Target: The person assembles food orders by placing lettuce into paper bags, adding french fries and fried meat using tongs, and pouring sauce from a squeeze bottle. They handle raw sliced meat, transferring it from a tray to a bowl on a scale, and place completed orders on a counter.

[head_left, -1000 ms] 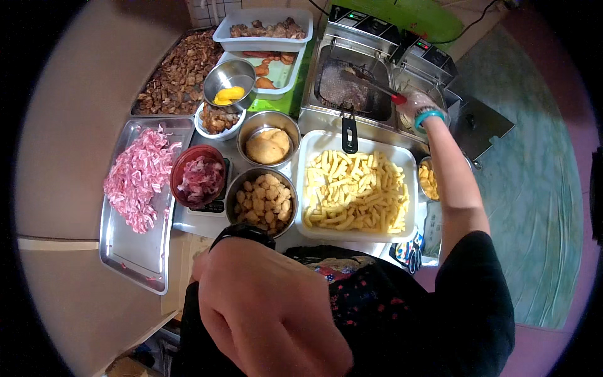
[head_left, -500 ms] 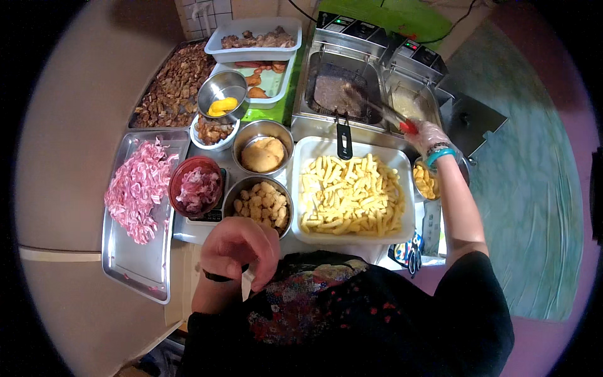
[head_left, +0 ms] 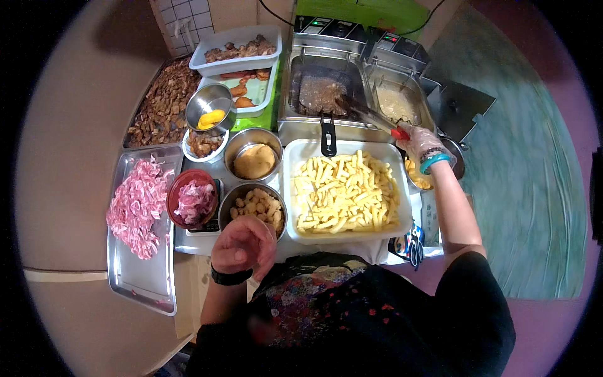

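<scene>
My right hand point(head_left: 419, 143), in a clear plastic glove, grips metal tongs point(head_left: 372, 117) with a red piece near the hand. The tongs' far end reaches into the left well of a two-well deep fryer point(head_left: 326, 54), where a wire basket with a black handle point(head_left: 328, 138) sits in bubbling oil. What lies between the tips is too unclear to tell. My left hand point(head_left: 246, 246) hovers bare before my body, palm up, fingers loosely curved with nothing visible in them. Just beyond it stands a metal bowl of pale fried chunks point(head_left: 256, 207).
A white tub point(head_left: 290, 204) of French fries point(head_left: 348, 191) stands before the fryer. To the left are a metal tray point(head_left: 146, 286) of raw sliced meat point(head_left: 139, 210), a red bowl point(head_left: 179, 217) on a scale, and a bowl of breading point(head_left: 254, 161). White bins point(head_left: 235, 63) hold cooked meat behind.
My left hand has turned palm up and its fingers have loosened. The tongs have shifted slightly within the basket. The whole view has swung a little.
</scene>
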`<action>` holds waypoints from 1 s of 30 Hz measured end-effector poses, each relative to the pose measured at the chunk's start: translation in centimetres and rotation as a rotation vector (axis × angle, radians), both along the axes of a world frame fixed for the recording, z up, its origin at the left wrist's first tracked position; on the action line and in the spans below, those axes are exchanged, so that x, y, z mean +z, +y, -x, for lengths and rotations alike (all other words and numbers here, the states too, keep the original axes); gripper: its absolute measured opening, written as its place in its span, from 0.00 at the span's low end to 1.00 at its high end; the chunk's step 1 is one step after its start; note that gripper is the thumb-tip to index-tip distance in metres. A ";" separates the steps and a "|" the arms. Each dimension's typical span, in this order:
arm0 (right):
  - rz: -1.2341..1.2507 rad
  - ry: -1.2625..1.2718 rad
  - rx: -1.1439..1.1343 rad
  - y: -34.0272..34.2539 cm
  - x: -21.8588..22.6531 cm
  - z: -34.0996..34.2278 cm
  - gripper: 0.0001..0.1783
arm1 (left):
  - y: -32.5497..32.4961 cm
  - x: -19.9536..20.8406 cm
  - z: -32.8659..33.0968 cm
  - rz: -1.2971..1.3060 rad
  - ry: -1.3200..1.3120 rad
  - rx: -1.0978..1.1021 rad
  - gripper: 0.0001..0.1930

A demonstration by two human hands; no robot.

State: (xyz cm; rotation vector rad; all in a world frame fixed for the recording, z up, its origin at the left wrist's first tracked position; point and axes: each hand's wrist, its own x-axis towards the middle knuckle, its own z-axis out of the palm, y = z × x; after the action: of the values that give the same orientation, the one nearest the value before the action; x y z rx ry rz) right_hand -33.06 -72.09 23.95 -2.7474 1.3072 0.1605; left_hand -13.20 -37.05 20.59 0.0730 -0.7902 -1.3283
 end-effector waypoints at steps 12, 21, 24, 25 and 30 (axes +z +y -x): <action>0.033 -0.267 -0.054 0.1 -2.2 1.2 0.14 | -1.2 -0.4 0.8 -0.099 -0.084 -0.029 0.16; 0.000 -0.517 -0.164 -0.9 -2.9 7.1 0.22 | -1.8 -1.3 1.8 -0.176 -0.084 -0.015 0.17; -0.072 -0.632 -0.285 -2.5 -2.7 11.8 0.22 | -2.5 -1.6 2.5 -0.313 -0.138 0.036 0.19; -0.035 -0.572 -0.331 -2.6 -2.1 12.7 0.22 | -3.5 -1.5 3.0 -0.412 -0.211 0.060 0.19; -0.067 -0.483 -0.443 -3.9 -1.0 14.1 0.22 | -14.2 -4.1 6.9 -0.648 -0.398 -0.122 0.20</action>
State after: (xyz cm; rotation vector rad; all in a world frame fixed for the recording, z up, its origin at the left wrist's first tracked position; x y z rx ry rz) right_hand -47.15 -76.00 22.94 -2.1675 1.6560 -0.4504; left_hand -20.07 -51.21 16.47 0.8335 -0.6679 -1.6703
